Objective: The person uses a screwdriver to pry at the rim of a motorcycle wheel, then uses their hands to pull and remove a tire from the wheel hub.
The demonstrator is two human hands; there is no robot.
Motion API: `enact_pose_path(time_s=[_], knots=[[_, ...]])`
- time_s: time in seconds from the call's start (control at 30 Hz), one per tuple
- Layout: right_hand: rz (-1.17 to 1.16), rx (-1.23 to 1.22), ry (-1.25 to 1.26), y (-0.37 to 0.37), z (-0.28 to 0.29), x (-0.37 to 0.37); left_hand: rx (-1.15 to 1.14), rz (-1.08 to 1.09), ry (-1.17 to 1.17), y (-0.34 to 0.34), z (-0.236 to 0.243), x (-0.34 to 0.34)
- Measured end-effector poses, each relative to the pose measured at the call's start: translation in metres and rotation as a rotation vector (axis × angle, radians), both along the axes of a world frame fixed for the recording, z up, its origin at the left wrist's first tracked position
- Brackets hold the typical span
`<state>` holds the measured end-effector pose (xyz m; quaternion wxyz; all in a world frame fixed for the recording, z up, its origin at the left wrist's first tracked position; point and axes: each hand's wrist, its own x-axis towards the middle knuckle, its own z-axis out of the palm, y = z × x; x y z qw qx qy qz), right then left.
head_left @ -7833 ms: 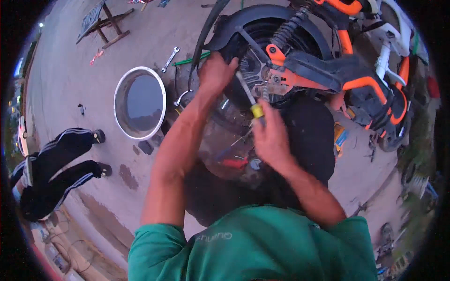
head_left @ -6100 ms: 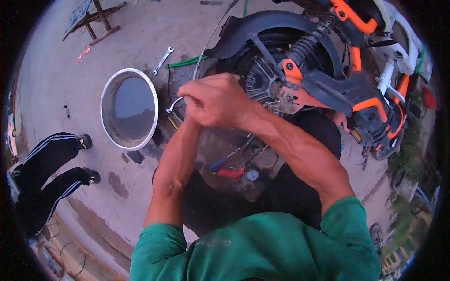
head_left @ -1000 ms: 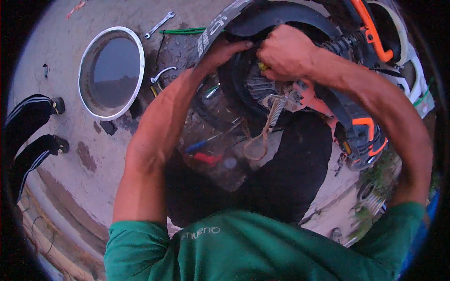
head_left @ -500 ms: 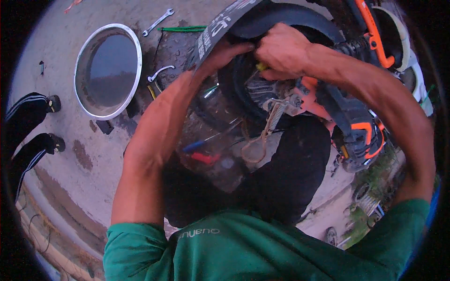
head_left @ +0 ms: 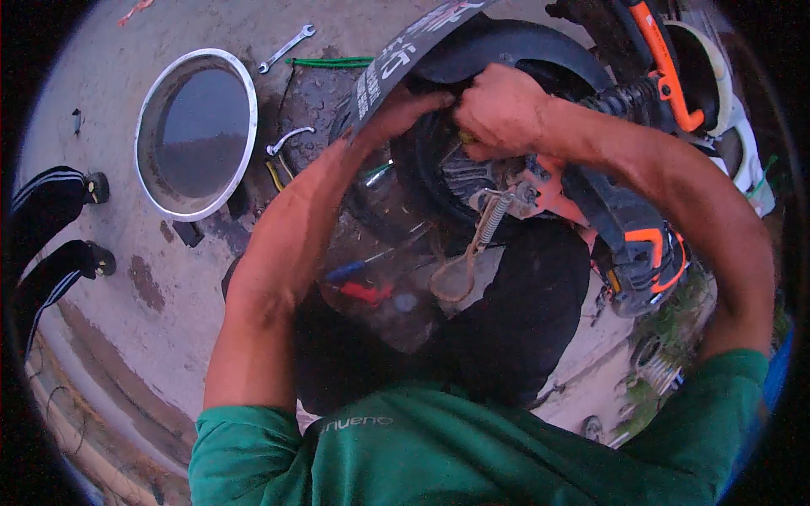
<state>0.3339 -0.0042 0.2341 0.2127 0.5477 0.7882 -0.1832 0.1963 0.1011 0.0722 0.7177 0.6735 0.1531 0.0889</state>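
Observation:
Both my hands work at the wheel of a motorbike that lies or leans in front of me. My right hand (head_left: 504, 110) is a fist at the hub side of the black tyre (head_left: 519, 42). A bit of something yellow (head_left: 466, 136) shows under its fingers; its kind is hidden. Close beside it, my left hand (head_left: 413, 110) reaches in under a dark curved panel (head_left: 396, 63) with white lettering. Its thumb points toward my right fist, while its other fingers are mostly hidden. Below the hands are the finned hub (head_left: 474, 181) and a coil spring (head_left: 494, 219).
Left stands a metal basin (head_left: 251, 126) of murky water, with a wrench (head_left: 288, 48) and a silver lever (head_left: 289, 139) near it. A blue-handled screwdriver (head_left: 344, 271) and a red-handled tool (head_left: 367, 292) lie between my knees. Another person's legs (head_left: 55, 190) show at far left.
My right fist has shifted slightly down and left at the hub, and the yellow thing shows less. The whole view has moved a little; the left hand stays by the panel.

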Motion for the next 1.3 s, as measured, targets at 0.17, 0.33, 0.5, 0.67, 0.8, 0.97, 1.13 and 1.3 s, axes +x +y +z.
enact_pose_path(time_s=[0.17, 0.33, 0.5, 0.67, 0.8, 0.97, 1.13, 1.3], knots=[[0.131, 0.266, 0.029, -0.020, -0.028, -0.005, 0.041, 0.043, -0.017, -0.004, 0.006, -0.002], [0.024, 0.070, -0.087, -0.006, -0.008, -0.015, 0.049, 0.056, 0.056, 0.001, 0.010, -0.002], [-0.021, 0.062, -0.065, -0.008, -0.005, -0.019, -0.056, 0.034, -0.058, -0.003, 0.009, -0.004], [-0.101, -0.014, -0.095, -0.007, -0.005, -0.021, -0.061, 0.024, 0.013, -0.002, 0.003, -0.003], [-0.068, 0.017, -0.106, -0.016, -0.015, -0.016, 0.059, 0.022, 0.175, -0.001, 0.026, 0.001], [-0.053, 0.010, -0.081, -0.011, -0.013, -0.024, 0.052, 0.063, -0.013, 0.000, -0.002, -0.002], [-0.087, 0.026, -0.087, -0.018, -0.008, -0.028, -0.062, 0.058, 0.027, -0.004, 0.011, -0.004], [-0.070, 0.069, -0.181, -0.026, -0.023, -0.039, -0.047, 0.066, 0.062, -0.003, 0.015, -0.004]])
